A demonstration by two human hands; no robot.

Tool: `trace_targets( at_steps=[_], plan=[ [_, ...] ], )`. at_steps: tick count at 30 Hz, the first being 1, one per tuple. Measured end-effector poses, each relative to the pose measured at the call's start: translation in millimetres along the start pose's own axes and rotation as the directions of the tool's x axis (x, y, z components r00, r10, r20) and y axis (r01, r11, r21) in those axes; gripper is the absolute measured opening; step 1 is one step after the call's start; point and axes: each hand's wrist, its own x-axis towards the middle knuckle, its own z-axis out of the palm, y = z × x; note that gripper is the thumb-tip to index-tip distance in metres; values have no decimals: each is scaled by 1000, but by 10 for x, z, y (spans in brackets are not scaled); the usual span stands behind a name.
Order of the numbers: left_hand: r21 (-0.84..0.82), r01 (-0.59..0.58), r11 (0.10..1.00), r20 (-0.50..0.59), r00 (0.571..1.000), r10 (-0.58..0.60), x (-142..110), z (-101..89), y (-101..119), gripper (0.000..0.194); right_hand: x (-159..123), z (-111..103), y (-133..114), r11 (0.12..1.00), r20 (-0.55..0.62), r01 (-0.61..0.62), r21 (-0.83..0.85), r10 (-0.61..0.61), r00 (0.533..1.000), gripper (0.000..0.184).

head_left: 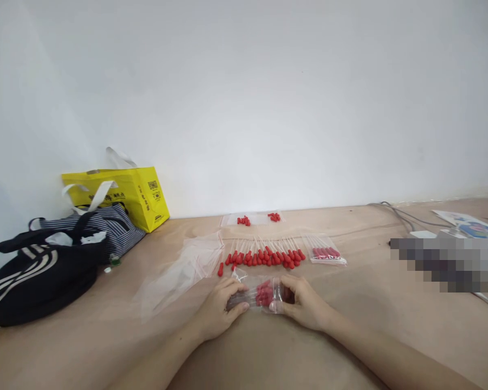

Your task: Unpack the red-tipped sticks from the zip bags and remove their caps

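Near the front of the table, a clear zip bag [250, 297] holds several thin pale sticks with red heads, and lies sideways between my hands. The thumb and fingers of my left hand [223, 303] close on its left end, where the sticks' thin ends are. At the other end, beside the red heads, my right hand [299, 300] pinches the bag's edge. Just beyond is a row of loose red-headed sticks [264, 257], their heads toward me. A filled zip bag [327, 250] lies to their right, and a spread of flat clear bags [183, 265] to their left.
Against the wall lie more bagged red-headed sticks [254, 218]. A yellow shopping bag [146, 197], a striped bag [122, 233] and a black bag [40, 281] stand at the left, by a small green bottle [114, 260]. Cables [398, 211] and a blurred patch are at the right.
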Motion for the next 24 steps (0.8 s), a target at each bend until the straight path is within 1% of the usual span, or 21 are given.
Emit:
trace_targets(
  at_steps=[2, 3, 7, 10, 15, 17, 20, 22, 24],
  plan=[
    [1, -2, 1000, 8, 1000, 2, -1, 0, 4, 18, 3, 16, -13, 999, -18, -52, 9, 52, 998, 22],
    [3, -6, 1000, 13, 1000, 6, -1, 0, 6, 18, 4, 21, -16, 998, -18, -57, 4, 57, 998, 22],
    [4, -16, 1000, 30, 999, 15, -3, 4, 10, 18, 7, 9, -18, 999, 43, 33, -35, -31, 999, 26],
    [-3, -3, 1000, 26, 1000, 3, -1, 8, 13, 18, 3, -1, -29, 998, 64, 39, -43, -37, 997, 24],
    [-8, -9, 1000, 17, 1000, 9, 12, 17, 3, 17, -7, 42, -50, 997, 2, 66, 28, -66, 998, 11],
    [-10, -8, 1000, 16, 1000, 8, 19, 19, -7, 16, 1, 50, -16, 998, -36, 35, 49, -33, 999, 6],
    [-15, 7, 1000, 17, 1000, -7, 26, 18, -19, 14, 23, 3, 105, 984, -46, -33, 175, 42, 998, 6],
    [-19, 10, 1000, 13, 1000, -10, 28, 18, -24, 14, 33, -57, 203, 954, -16, -71, 290, 79, 997, 5],
    [-22, 12, 1000, 7, 1000, -12, 27, 21, -28, 15, 32, -108, 274, 923, 18, -107, 370, 108, 994, 10]
  ],
)
